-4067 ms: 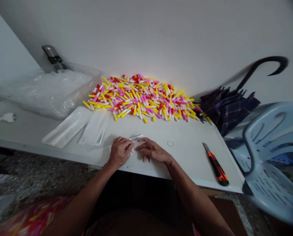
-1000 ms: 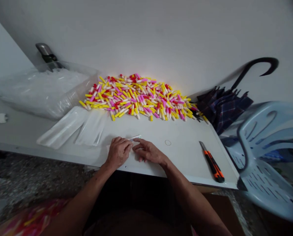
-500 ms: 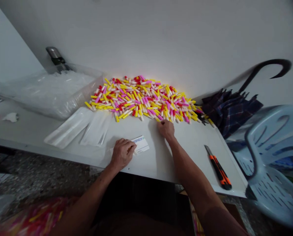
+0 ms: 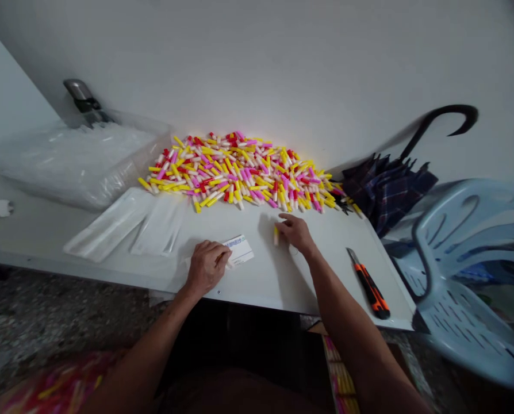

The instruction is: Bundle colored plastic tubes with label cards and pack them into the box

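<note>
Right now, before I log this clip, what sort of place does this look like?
Probably a small home-style workroom for hand packing or assembly, though that's a judgement: a heap of colourful capped plastic tubes lies on a white table, beside a clear bin of plastic bags and an orange utility knife.

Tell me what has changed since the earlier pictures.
The right hand has moved off the white printed card, out toward the heap of yellow, pink, red and cream plastic sticks, and a yellow-and-cream stick now lies on the white tabletop beside that hand, apart from the heap. The left hand stays on the card; the orange-handled utility knife stays put.
</note>
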The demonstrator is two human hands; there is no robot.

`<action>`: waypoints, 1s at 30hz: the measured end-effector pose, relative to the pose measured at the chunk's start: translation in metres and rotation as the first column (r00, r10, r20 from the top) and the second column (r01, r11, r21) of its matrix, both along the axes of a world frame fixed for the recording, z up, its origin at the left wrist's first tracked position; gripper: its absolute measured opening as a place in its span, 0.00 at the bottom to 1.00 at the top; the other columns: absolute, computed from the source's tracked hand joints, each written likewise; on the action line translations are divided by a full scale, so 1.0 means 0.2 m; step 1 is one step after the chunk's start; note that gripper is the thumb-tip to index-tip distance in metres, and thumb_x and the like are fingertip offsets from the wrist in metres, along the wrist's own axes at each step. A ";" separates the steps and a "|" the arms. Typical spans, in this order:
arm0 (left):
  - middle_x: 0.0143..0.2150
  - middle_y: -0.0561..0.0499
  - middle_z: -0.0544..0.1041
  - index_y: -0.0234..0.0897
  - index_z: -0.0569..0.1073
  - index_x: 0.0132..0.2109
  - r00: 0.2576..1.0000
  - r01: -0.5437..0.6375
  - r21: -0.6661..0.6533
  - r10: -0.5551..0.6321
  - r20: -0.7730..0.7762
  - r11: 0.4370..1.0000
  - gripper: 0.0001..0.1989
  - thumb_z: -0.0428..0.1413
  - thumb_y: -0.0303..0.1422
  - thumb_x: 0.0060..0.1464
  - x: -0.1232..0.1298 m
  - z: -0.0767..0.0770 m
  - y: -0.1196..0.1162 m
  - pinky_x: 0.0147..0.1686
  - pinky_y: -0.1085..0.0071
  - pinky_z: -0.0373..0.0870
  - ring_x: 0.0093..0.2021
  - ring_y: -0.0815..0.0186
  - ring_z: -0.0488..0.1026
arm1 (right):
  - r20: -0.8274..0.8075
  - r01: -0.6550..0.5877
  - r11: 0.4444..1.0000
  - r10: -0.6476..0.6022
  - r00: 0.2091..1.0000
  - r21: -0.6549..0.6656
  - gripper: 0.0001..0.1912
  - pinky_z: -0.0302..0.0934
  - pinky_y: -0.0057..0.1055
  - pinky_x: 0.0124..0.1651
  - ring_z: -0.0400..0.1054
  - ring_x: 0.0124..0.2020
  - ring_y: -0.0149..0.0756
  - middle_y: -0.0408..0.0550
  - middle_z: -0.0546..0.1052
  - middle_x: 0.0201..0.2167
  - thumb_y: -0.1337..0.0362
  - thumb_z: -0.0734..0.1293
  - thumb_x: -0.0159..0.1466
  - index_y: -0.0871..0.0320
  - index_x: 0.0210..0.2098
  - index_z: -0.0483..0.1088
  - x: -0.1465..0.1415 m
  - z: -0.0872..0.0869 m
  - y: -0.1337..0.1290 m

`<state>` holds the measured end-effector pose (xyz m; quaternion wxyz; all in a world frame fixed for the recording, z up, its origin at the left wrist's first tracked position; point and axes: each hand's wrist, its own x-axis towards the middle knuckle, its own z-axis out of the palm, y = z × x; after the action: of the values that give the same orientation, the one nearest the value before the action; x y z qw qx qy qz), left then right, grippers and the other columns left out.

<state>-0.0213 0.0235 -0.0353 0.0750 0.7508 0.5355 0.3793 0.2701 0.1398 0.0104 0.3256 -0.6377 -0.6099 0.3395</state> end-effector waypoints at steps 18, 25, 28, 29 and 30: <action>0.36 0.50 0.81 0.41 0.78 0.37 1.000 -0.012 0.017 0.012 -0.009 1.000 0.09 0.55 0.34 0.68 0.00 -0.01 0.00 0.47 0.57 0.65 0.40 0.59 0.73 | 0.531 -0.110 0.993 0.077 0.844 0.031 0.13 0.58 0.33 0.39 0.74 0.39 0.41 0.53 0.82 0.41 0.58 0.63 0.71 0.57 0.41 0.78 -0.18 -0.07 -0.26; 0.36 0.50 0.80 0.41 0.78 0.37 1.000 -0.010 0.031 0.009 0.012 0.999 0.09 0.56 0.33 0.67 0.01 0.00 0.00 0.46 0.58 0.65 0.40 0.59 0.73 | 0.264 -0.381 0.924 0.375 0.889 -0.030 0.12 0.58 0.30 0.33 0.69 0.28 0.34 0.45 0.80 0.29 0.57 0.67 0.67 0.57 0.34 0.79 -0.11 0.11 -0.40; 0.36 0.50 0.80 0.41 0.78 0.37 1.000 -0.005 0.050 0.004 0.017 0.999 0.10 0.55 0.33 0.68 0.01 0.01 0.00 0.47 0.58 0.65 0.40 0.59 0.73 | 0.319 -0.452 0.889 0.450 0.834 -0.071 0.10 0.56 0.30 0.31 0.67 0.27 0.33 0.45 0.79 0.27 0.60 0.69 0.65 0.57 0.32 0.80 -0.16 0.15 -0.40; 0.36 0.50 0.80 0.41 0.78 0.37 1.000 -0.001 0.054 0.000 0.013 0.999 0.10 0.55 0.33 0.68 0.01 0.01 0.00 0.47 0.58 0.65 0.40 0.59 0.73 | 0.333 -0.457 0.887 0.453 0.827 -0.069 0.09 0.55 0.30 0.32 0.68 0.27 0.33 0.46 0.80 0.28 0.60 0.70 0.65 0.57 0.32 0.81 -0.19 0.15 -0.39; 0.36 0.50 0.80 0.41 0.78 0.37 1.000 0.004 0.056 -0.004 0.006 0.998 0.10 0.55 0.33 0.68 0.02 0.01 0.00 0.47 0.57 0.65 0.40 0.59 0.73 | 0.337 -0.460 0.886 0.452 0.826 -0.062 0.08 0.56 0.30 0.32 0.68 0.28 0.34 0.46 0.80 0.29 0.61 0.71 0.64 0.57 0.32 0.81 -0.22 0.13 -0.38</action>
<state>-0.0181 0.0226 -0.0328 0.0564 0.7525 0.5229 0.3963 0.2261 0.0643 0.0367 0.1314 -0.5190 -0.7951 0.2848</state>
